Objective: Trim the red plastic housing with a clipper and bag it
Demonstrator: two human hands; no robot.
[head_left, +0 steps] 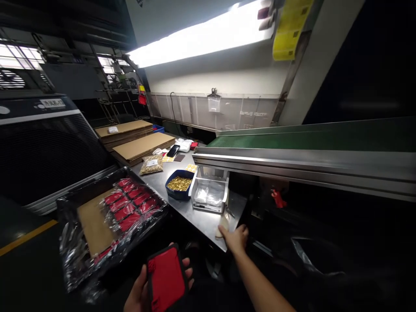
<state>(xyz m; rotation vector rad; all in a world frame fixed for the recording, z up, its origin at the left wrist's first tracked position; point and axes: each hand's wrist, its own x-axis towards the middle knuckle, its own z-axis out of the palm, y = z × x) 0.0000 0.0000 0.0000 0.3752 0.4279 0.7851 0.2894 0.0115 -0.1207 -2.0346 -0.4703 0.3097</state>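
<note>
Red case (167, 277) with a black rim, held flat in the left hand (143, 290) at the bottom edge of the view, below the near corner of the steel tabletop (182, 208); the left fingers (188, 271) are wrapped around the far side of the case, grasping it. Right hand (236, 238) reaches forward to the near edge of the tabletop, its fingers curled on a small pale object (223, 224) lying there; what that object is cannot be told. Just behind it stands a clear plastic box (209, 193), and beside that a blue bin (179, 184) filled with small brass-coloured parts. Farther back lie a clear bag (151, 164) of similar parts and a dark phone (173, 151). To the left, a black tray (74, 242) lined with plastic film carries a cardboard sheet (92, 225) and rows of red cases (131, 203). Stacked cardboard (143, 145) lies behind. A green conveyor belt (308, 138) runs along the right side.
</note>
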